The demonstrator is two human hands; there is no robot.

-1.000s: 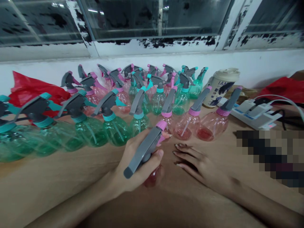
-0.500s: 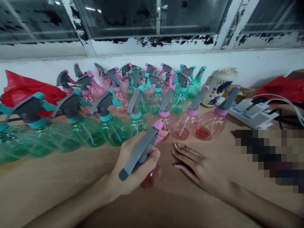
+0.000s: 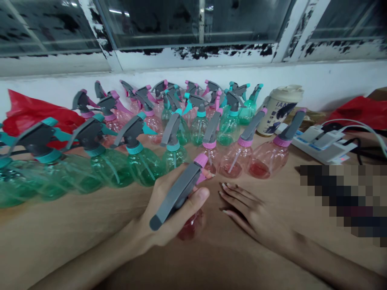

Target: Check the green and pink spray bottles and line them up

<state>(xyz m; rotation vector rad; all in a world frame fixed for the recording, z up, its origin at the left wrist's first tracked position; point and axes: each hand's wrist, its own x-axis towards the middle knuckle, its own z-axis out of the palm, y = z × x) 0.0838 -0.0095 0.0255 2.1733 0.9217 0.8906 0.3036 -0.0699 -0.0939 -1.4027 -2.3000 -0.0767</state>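
My left hand (image 3: 169, 209) is wrapped round the neck of a pink spray bottle (image 3: 191, 227) low in the middle of the view. Its grey sprayer head slants over the hand, with the pink nozzle facing away from me. A finger lies by the pink trigger, and the thumb rests along the near side. Red liquid shows in the bottom of this bottle. My right hand (image 3: 246, 207) lies flat on the wooden table (image 3: 229, 262), fingers stretched toward the bottle and touching nothing else. Just beyond the hands stand pink bottles (image 3: 232, 163) and green bottles (image 3: 145, 167) in a row.
More spray bottles (image 3: 198, 125) crowd the back by the wall. A printed cup (image 3: 278, 110) stands at right, beside a white power strip (image 3: 320, 145) with plugs and cables. Red plastic bags lie at far left (image 3: 36, 114) and far right (image 3: 359, 112). A blurred patch covers the right edge.
My left thumb has straightened and lifted slightly to the right along the sprayer. The held bottle's head has tilted a little. My right hand has stayed in place.
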